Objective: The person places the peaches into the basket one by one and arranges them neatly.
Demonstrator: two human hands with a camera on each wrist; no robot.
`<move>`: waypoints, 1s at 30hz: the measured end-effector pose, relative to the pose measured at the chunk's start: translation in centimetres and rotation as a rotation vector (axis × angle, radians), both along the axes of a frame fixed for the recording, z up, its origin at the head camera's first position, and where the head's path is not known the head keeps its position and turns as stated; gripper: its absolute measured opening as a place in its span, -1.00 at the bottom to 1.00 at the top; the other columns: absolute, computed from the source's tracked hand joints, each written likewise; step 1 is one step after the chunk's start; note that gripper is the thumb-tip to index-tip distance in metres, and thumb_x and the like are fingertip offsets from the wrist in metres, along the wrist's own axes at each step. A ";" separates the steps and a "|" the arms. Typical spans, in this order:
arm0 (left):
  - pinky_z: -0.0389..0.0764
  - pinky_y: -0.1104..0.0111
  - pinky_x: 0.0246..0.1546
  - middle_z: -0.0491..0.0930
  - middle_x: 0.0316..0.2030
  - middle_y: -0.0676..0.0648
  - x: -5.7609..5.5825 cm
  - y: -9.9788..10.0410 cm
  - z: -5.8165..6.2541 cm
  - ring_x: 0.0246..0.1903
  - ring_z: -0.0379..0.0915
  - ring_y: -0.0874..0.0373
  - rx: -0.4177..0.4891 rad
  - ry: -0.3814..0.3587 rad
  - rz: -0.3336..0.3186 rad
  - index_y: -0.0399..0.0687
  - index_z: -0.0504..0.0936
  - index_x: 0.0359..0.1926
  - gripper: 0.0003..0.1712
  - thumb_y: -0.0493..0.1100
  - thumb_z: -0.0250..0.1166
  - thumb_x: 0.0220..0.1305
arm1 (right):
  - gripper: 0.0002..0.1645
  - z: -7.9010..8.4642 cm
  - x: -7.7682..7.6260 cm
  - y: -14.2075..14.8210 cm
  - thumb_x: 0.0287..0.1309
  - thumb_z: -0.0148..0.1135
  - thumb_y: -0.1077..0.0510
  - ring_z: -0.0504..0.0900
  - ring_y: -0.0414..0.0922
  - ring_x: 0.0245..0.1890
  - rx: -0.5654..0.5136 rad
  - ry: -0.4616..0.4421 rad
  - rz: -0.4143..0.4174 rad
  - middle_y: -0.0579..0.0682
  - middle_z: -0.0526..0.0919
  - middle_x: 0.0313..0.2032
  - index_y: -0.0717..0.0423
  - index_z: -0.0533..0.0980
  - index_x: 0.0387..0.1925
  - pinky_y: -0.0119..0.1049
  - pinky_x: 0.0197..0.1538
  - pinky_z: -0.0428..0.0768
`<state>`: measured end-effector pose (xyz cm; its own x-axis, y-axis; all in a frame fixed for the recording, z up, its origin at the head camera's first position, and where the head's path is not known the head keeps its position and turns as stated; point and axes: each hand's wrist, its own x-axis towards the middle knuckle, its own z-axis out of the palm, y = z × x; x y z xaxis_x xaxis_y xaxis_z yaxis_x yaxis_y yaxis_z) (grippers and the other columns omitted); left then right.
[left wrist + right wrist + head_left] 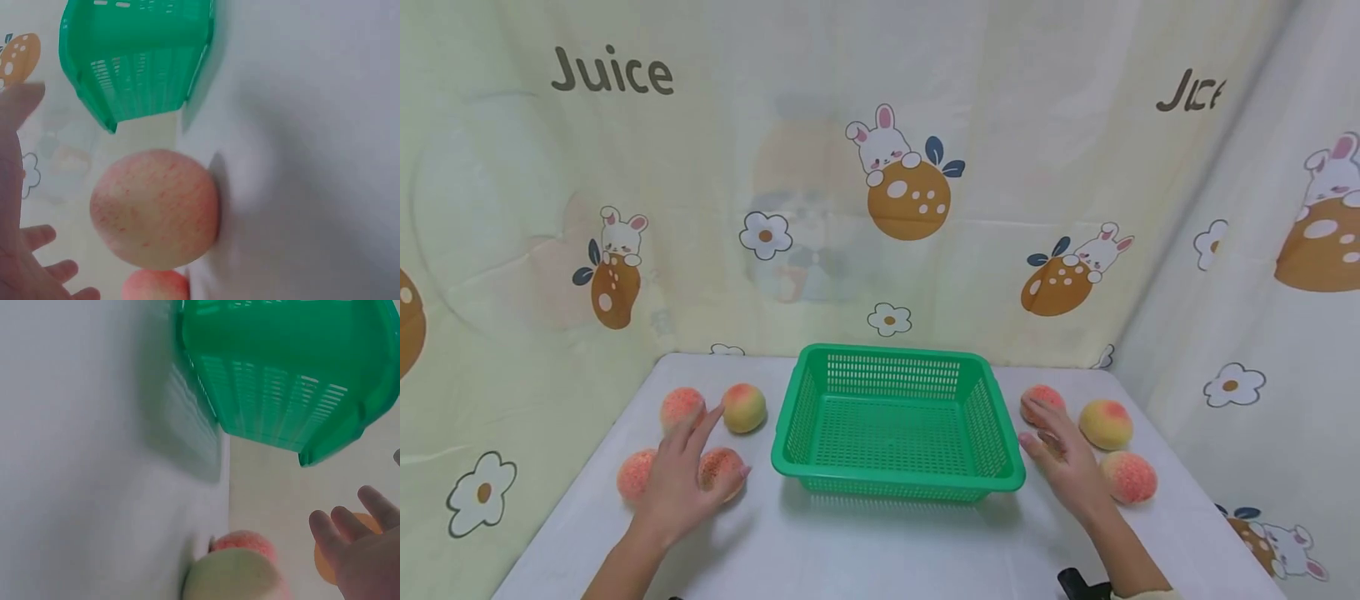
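My left hand (679,482) is over the left group of peaches, its fingers spread and holding nothing. Just beyond its thumb sits a reddish peach (718,468), seen large as a speckled peach (155,209) in the left wrist view. Around that hand lie another red peach (635,475), a pink one (681,407) and a yellow-green one (744,409). On the other side, my right hand (1070,467) hovers with loosely bent fingers and nothing in its grasp. A pink peach (1043,402) shows past its fingertips; a yellow peach (1107,425) and a red-yellow peach (1131,477) lie to its right.
Between the hands stands a green plastic basket (898,484) with slotted walls and nothing inside. It rests on a white-covered table (895,550). A printed curtain (820,167) hangs behind the table and along the sides.
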<state>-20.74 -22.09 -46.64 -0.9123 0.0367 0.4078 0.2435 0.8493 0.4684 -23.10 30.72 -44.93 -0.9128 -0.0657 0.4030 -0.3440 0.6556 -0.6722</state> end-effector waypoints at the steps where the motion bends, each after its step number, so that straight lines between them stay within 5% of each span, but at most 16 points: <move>1: 0.28 -0.43 0.26 0.11 0.56 -0.26 0.2 0.1 -0.1 0.47 0.08 -0.36 0.014 -0.007 0.009 0.25 0.10 0.61 0.06 0.28 0.40 0.21 | -0.34 -0.2 0.1 -0.1 0.48 0.15 0.02 0.35 -0.47 0.32 -0.022 -0.009 0.000 0.07 0.36 0.48 -0.14 0.28 0.53 -0.73 0.17 0.37; 4: 0.25 -0.42 0.30 0.09 0.57 -0.23 0.6 0.4 -0.4 0.48 0.07 -0.33 0.068 -0.029 0.024 0.21 0.10 0.61 0.06 0.28 0.40 0.22 | -0.37 -0.6 0.1 -0.3 0.50 0.12 0.03 0.30 -0.64 0.25 -0.086 -0.026 0.007 0.09 0.40 0.46 -0.10 0.29 0.52 -0.38 0.30 0.53; 8: 0.20 -0.41 0.34 0.07 0.58 -0.18 1.0 0.5 -0.9 0.51 0.03 -0.28 0.145 -0.081 0.049 0.20 0.08 0.62 0.08 0.30 0.41 0.23 | -0.36 -0.9 0.3 -0.5 0.53 0.08 -0.01 0.39 -0.31 0.36 -0.172 -0.108 0.001 0.09 0.38 0.48 0.00 0.27 0.53 0.26 0.40 0.41; 9: 0.20 -0.41 0.34 0.07 0.58 -0.17 1.1 0.5 -1.0 0.51 0.02 -0.27 0.161 -0.095 0.057 0.23 0.06 0.62 0.09 0.30 0.40 0.23 | -0.35 -0.9 0.4 -0.6 0.53 0.07 -0.03 0.40 -0.21 0.37 -0.194 -0.137 -0.002 0.09 0.36 0.49 0.00 0.26 0.54 0.25 0.40 0.42; 12: 0.20 -0.37 0.37 0.12 0.57 -0.18 1.3 0.5 -1.4 0.51 0.04 -0.25 0.212 -0.106 0.069 0.20 0.09 0.61 0.07 0.26 0.43 0.22 | -0.29 -0.7 0.4 -0.7 0.52 0.08 -0.13 0.38 0.00 0.40 -0.255 -0.229 -0.024 0.06 0.33 0.50 -0.05 0.21 0.56 -0.23 0.33 0.55; 15: 0.20 -0.33 0.40 0.14 0.55 -0.20 1.5 0.6 -1.6 0.51 0.06 -0.25 0.253 -0.129 0.081 0.15 0.12 0.61 0.07 0.22 0.45 0.22 | -0.23 -0.6 0.5 -0.7 0.48 0.10 -0.21 0.43 -0.11 0.34 -0.294 -0.309 -0.039 0.08 0.32 0.49 -0.12 0.18 0.58 -0.61 0.09 0.53; 20: 0.16 -0.30 0.45 0.10 0.55 -0.23 1.7 0.7 -1.6 0.53 0.01 -0.26 0.288 -0.226 0.115 0.08 0.10 0.60 0.08 0.30 0.41 0.23 | -0.18 -0.7 0.5 -0.8 0.45 0.15 -0.22 0.47 -0.49 0.09 -0.344 -0.392 -0.030 0.16 0.36 0.44 -0.14 0.15 0.59 -0.60 0.04 0.56; 30: 0.28 -0.24 0.41 0.18 0.47 -0.27 1.9 0.7 -2.2 0.48 0.10 -0.26 0.295 -0.262 0.123 -0.02 0.17 0.56 -0.03 0.22 0.38 0.30 | -0.11 -0.6 0.4 -1.0 0.42 0.24 -0.10 0.51 -0.29 0.05 -0.567 -0.554 0.030 0.04 0.30 0.22 -0.15 0.08 0.62 -0.45 0.09 0.66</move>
<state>-18.88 -21.42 -48.84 -0.9769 -0.1634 0.1379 -0.0115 0.6844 0.7290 -22.73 29.70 -45.53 -0.9914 -0.0141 -0.1302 0.1264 0.1578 -0.9793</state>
